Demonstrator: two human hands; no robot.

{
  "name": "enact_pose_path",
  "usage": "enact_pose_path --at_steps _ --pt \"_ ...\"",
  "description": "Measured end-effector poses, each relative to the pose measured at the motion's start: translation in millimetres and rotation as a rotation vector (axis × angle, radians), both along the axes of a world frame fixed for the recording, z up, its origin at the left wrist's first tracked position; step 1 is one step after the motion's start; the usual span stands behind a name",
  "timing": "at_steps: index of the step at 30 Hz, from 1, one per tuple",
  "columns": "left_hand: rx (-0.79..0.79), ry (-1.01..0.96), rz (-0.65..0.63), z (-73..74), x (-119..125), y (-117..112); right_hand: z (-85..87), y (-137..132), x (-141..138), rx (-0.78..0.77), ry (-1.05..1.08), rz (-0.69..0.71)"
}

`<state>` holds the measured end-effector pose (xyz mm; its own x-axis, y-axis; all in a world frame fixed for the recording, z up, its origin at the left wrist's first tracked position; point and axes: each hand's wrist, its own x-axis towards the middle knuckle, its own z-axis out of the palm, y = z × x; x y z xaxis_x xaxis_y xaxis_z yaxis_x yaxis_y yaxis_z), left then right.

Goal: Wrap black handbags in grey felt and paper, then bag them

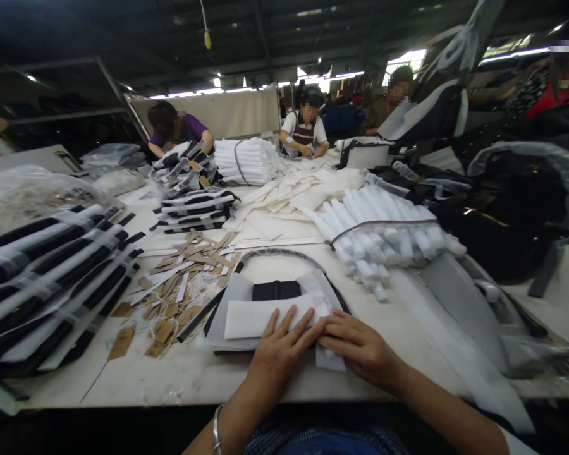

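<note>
My left hand (277, 344) lies flat with its fingers spread on a white folded strip (246, 319). That strip rests on a dark garment piece (275, 290) wrapped in thin white paper at the table's near edge. My right hand (358, 344) is beside it, fingers curled down and pressing the paper's right edge (329, 360). The fingertips of the two hands meet over the paper. A silver bangle (215, 430) is on my left wrist.
Brown paper tags (180, 297) lie scattered to the left. Stacks of black-and-white packed pieces (52, 272) fill the far left. A bound bundle of white rolls (384, 234) sits to the right, dark bags (502, 208) beyond it. Several people work at the table's far end.
</note>
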<state>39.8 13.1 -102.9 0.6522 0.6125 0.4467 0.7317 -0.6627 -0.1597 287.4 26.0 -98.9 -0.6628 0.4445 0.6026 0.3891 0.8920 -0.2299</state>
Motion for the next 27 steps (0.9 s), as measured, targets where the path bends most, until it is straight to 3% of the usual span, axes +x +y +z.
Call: enact_pose_path --at_steps 4,11,15,17,23,27 --pt "0.019 -0.009 -0.002 -2.0 -0.8 -0.5 7.3 -8.7 -4.3 0.025 0.010 0.020" --pt "0.010 -0.033 -0.027 -4.4 -1.5 0.0 17.6 -15.6 3.6 -0.073 0.086 0.063" --pt "-0.101 0.001 0.024 -2.7 -2.8 0.9 23.6 -34.1 18.0 -0.207 0.317 -0.299" --pt "-0.158 0.013 0.043 -0.4 -2.7 1.3 18.3 -44.7 22.2 -0.244 0.342 -0.407" --pt "-0.235 0.006 0.048 6.9 -0.5 2.1 -14.9 -55.9 14.3 -0.249 0.009 -0.430" --pt "-0.232 0.001 0.045 8.5 0.2 1.5 -22.4 -45.8 4.4 -0.217 -0.170 -0.510"
